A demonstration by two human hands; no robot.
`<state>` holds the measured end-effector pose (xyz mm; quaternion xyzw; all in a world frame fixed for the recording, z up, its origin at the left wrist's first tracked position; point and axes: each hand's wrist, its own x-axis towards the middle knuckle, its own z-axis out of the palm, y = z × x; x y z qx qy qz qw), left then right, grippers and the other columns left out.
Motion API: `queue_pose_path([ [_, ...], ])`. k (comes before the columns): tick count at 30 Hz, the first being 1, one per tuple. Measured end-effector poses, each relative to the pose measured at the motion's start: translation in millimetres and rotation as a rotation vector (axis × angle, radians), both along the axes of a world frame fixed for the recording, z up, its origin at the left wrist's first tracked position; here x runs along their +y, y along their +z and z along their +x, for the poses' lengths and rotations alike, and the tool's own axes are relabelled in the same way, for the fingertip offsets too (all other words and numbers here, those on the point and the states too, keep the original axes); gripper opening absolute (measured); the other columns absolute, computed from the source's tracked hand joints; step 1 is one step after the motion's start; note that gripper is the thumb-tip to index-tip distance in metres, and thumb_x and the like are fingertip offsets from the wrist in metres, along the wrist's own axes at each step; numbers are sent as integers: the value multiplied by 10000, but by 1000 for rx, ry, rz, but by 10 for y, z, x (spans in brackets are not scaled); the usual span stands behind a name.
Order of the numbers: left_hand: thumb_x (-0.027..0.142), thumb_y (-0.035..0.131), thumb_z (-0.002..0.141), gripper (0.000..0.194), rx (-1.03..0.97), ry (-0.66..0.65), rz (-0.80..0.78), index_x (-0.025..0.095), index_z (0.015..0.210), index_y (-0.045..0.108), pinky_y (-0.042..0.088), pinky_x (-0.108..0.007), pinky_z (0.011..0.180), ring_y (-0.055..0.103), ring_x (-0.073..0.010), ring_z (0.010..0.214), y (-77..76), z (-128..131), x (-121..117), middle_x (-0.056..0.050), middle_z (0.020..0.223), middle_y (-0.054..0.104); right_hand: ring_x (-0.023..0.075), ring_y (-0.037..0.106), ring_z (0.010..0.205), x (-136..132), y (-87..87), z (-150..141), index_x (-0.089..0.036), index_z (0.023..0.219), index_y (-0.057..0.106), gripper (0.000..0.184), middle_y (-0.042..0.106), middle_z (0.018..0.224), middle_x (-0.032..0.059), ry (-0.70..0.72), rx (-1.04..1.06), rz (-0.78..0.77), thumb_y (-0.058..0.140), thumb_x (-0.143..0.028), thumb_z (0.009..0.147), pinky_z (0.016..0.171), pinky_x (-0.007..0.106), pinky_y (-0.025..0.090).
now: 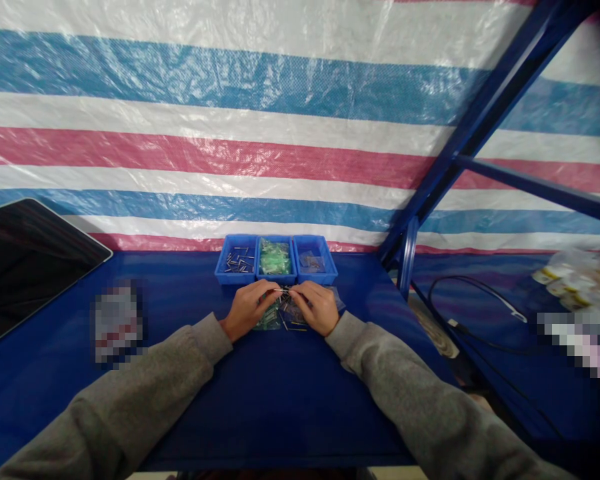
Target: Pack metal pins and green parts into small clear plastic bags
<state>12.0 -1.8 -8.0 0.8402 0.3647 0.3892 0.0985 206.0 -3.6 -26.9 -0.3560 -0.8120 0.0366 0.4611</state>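
Observation:
My left hand (250, 308) and my right hand (320, 308) meet over the tabletop, fingertips pinched. A thin, shiny metal rod (283, 291) spans the small gap between them, gripped at both ends; its exact kind is too small to make out. Below the fingers lie loose dark and metallic slim pieces (294, 326), and a green clear packet (269, 318) is close to my left hand. Part of a clear plastic bag (339, 299) shows beside my right hand. My palms hide some of this pile.
Behind the hands stand three joined blue bins: a left bin (220, 267) with slim metal pieces, a middle one with green packets (275, 257), a right one with clear bags (311, 262). A dark screen (35, 260) is at left, a blue frame post (407, 257) at right, with black cables (433, 293).

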Motion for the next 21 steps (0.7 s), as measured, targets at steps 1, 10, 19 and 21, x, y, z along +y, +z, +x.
queue_pose_path([
  [1, 294, 474, 884, 176, -3, -4, 4, 175, 918, 599, 460, -231, 719, 588, -120, 762, 6, 2, -2, -24, 849, 642, 151, 590, 723, -1, 5, -1, -169, 884, 628, 166, 637, 757, 49, -2, -3, -1, 472, -226, 884, 696, 268, 470],
  [10, 285, 472, 885, 186, -20, -13, 24, 174, 907, 620, 471, -241, 733, 601, -129, 776, 35, 7, -11, -34, 840, 651, 157, 593, 748, -12, 26, 3, -178, 951, 606, 189, 641, 798, 56, -12, 16, -29, 440, -252, 898, 714, 282, 476],
  [19, 258, 494, 875, 159, -23, 10, 19, 165, 865, 623, 463, -239, 713, 594, -127, 753, 28, -4, -11, -29, 813, 646, 143, 580, 704, -1, -8, 0, -175, 901, 602, 154, 626, 749, 40, -11, -3, -31, 467, -248, 888, 681, 260, 464],
  [21, 260, 496, 875, 161, -24, 4, 20, 166, 868, 626, 465, -240, 716, 596, -127, 756, 34, -3, -14, -30, 819, 650, 142, 580, 700, -5, -5, 0, -171, 892, 602, 154, 630, 752, 42, -10, -4, -30, 467, -245, 887, 682, 260, 465],
])
